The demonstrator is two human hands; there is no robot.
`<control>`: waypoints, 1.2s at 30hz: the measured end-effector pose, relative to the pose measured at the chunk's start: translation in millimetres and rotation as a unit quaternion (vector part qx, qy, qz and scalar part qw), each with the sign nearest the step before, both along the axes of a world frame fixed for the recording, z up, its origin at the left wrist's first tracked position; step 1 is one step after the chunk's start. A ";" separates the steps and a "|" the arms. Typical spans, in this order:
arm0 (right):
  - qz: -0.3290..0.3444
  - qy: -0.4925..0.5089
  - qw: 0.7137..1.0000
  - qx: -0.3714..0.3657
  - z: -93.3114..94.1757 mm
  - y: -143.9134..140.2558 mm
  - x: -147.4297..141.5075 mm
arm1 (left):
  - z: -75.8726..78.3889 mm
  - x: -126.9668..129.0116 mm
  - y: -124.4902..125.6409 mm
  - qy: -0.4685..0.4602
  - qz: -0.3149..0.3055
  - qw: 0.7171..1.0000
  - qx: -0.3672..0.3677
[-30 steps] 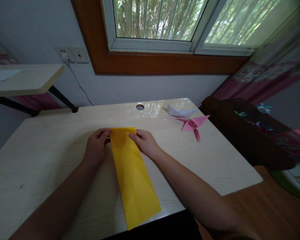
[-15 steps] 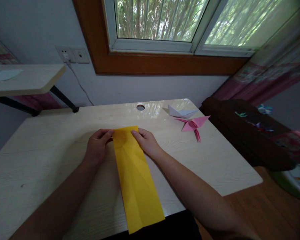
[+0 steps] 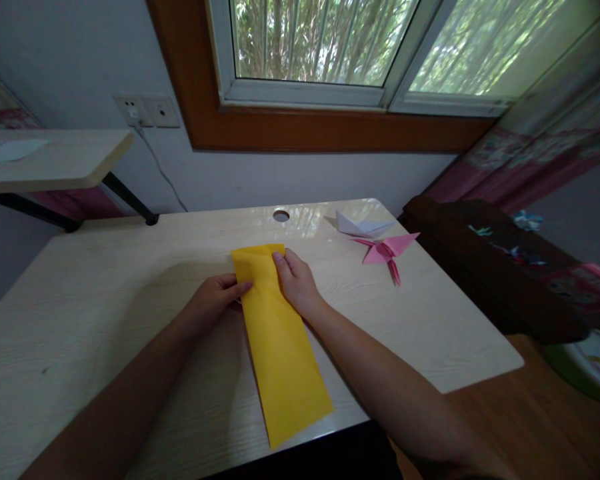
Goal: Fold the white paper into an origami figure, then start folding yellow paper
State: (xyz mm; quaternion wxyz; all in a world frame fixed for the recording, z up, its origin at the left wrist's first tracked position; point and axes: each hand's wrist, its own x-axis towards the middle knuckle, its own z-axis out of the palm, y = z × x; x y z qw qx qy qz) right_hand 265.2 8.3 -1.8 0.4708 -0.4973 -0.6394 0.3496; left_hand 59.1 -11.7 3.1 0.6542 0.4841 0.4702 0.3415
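The long yellow paper strip (image 3: 280, 340) lies flat on the pale wooden desk (image 3: 105, 313), its far end a little short of the round cable hole (image 3: 281, 215) and its near end overhanging the desk's front edge. The work in hand looks like a crease being set near the far end. To do that well, I judge, one hand should pin the sheet so it cannot pivot, the edges should be lined up before any pressure goes on, and the fold pressed outward from the middle — a thin sheet skews easily.

The left hand (image 3: 215, 300) rests on the desk against the strip's left edge, somewhat nearer the person than the far end. Its forearm comes in low from the near left, the wrist is nearly flat, and the fingers lie close together with their tips touching or lapping the paper's edge; whether they pinch it cannot be told.

The right hand (image 3: 296, 280) sits on the strip's right edge, closer to the cable hole than the left hand is. Its fingers are together and curled down onto the paper, pressing rather than gripping, with the forearm running back toward the near right.

Right of the strip, well apart from it, a white folded paper boat (image 3: 363, 225) and a pink origami figure (image 3: 386, 250) touch or nearly touch near the desk's far right corner.
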 end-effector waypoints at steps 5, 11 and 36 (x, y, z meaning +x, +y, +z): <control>-0.052 -0.018 0.998 0.016 1.6 1.8 1.3 | 3.0 2.5 0.1 0.022 0.029 0.999 0.020; -0.095 0.047 0.994 0.014 -1.3 4.4 3.6 | 0.3 2.5 -0.1 0.032 0.005 0.999 0.023; 0.017 0.047 0.999 0.006 -1.8 -0.4 -10.6 | 4.1 14.5 -10.4 -0.089 0.038 0.993 -0.061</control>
